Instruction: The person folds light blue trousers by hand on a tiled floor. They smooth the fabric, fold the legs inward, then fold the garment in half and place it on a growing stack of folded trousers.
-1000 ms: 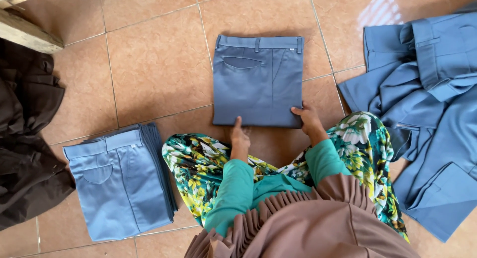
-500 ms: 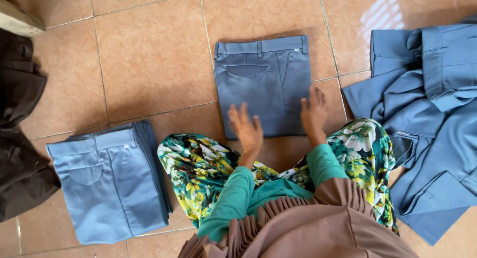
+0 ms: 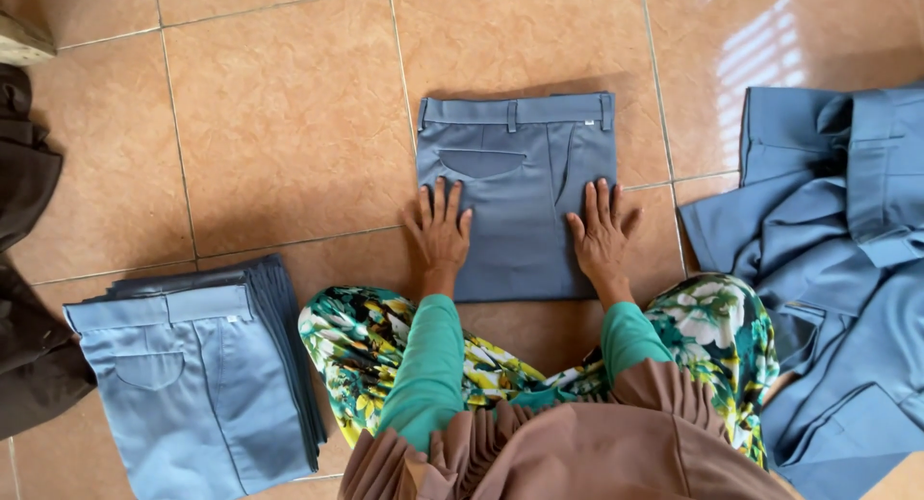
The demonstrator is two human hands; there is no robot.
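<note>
A folded pair of grey-blue trousers [image 3: 520, 187] lies flat on the tan tiled floor [image 3: 279, 125], directly in front of the seated person, waistband and belt loops at the far edge and a welt pocket facing up. Both hands lie on it, palms down. The left hand [image 3: 440, 232] is spread open with its fingers apart, pressing the left edge of the bundle just below the pocket; it grips nothing. The right hand [image 3: 602, 232] is likewise flat and open on the right edge, fingers pointing toward the waistband, holding nothing. Set symmetrically at the 2 sides, the hands appear to flatten the cloth and keep the folded edges square.

To the person's left, a stack of folded trousers [image 3: 197, 380] in the same blue-grey sits on the floor, the top pair lighter and its waistband toward the far side; its layered edges show along the right side, so it reads as a pile of finished pieces kept within arm's reach. To the right lies a loose heap of unfolded blue trousers [image 3: 828, 269], rumpled and overlapping. Dark brown cloth [image 3: 29, 269] lies at the far left edge. The person wears green sleeves [image 3: 423, 365] and a floral skirt [image 3: 361, 351] that spreads over the floor between the piles.
</note>
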